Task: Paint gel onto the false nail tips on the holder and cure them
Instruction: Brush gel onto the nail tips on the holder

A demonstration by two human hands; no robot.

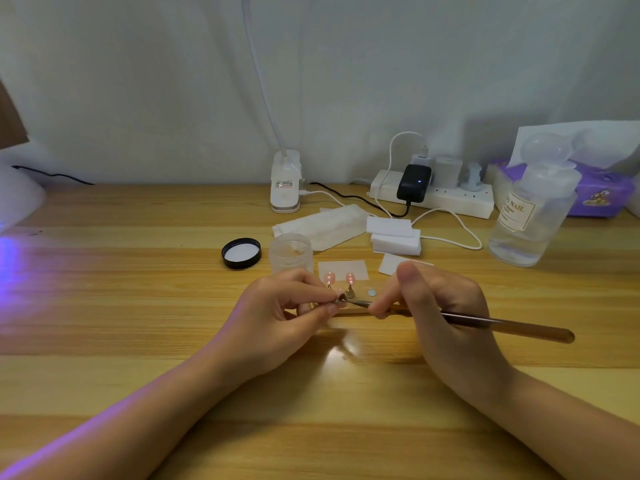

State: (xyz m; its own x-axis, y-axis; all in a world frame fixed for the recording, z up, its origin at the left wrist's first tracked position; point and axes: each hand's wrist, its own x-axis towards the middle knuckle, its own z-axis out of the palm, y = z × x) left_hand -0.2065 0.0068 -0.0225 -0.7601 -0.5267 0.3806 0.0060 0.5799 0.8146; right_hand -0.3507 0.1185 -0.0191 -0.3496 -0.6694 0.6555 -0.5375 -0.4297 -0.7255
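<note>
Mid-paint: left hand point(277, 306) pinches a small stand with a nail tip point(341, 299) just in front of the holder point(349, 308), right hand point(440, 299) grips the brush point(485, 322), its tip on that nail. Two pink tips point(350, 279) on the holder look coated. Curing seems left; purple glow by the lamp point(17, 199) far left.

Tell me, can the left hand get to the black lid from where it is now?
Probably yes, once freed: the black lid lies on bare table beyond the left hand with nothing between them, but that hand is pinching a small stand piece.
</note>
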